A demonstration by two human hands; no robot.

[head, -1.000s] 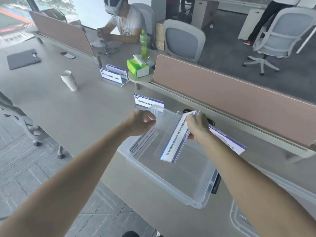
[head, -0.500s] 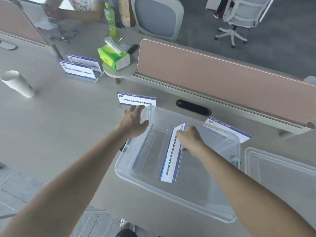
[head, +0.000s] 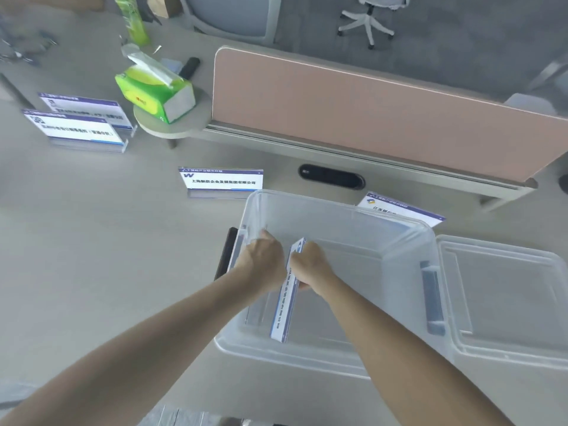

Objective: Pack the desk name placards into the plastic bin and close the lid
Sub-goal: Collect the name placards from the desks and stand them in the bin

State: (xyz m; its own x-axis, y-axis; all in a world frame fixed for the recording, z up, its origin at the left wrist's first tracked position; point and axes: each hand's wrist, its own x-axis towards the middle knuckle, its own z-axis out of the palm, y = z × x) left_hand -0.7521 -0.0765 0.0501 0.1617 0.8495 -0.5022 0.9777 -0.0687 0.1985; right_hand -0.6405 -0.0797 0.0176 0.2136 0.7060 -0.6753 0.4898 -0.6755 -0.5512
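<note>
right hand (head: 310, 265): down inside the plastic bin (head: 338, 222), fingers clenched round the upper edge of the printed placard (head: 283, 312), grasping it.
printed placard: white with a blue border, on edge inside the bin, left of its middle, long side running from the far wall toward the near rim; contact with the bin floor unclear.
left hand (head: 264, 262): also inside the bin, just beside the right hand, fingers curled downward over the clear placard (head: 257, 307); gripping or merely resting on it, cannot tell.
clear placard: upright along the bin's left wall, between that wall and the printed placard.
plastic bin: transparent, open, on the desk (head: 92, 241); black latch (head: 226, 253) on the left end, grey latch (head: 431, 296) on the right end.
lid (head: 507, 302): off, flat on the desk, close against the bin's right end.
standing placard (head: 221, 181): upright on the desk just behind the bin's far left corner, outside it.
far-right placard (head: 399, 210): outside, behind the bin's far right corner, partly hidden by the bin wall.
placard pair (head: 73, 127): upright, one behind the other, at the far left of the desk, well apart from the bin.
tissue box (head: 156, 93): green, on a small round shelf (head: 175, 127) at the end of the pink divider (head: 368, 118).
bottle (head: 133, 20): green, beyond the tissue box, blurred.
cable port (head: 332, 178): black oval in the desk, between divider and bin.
</note>
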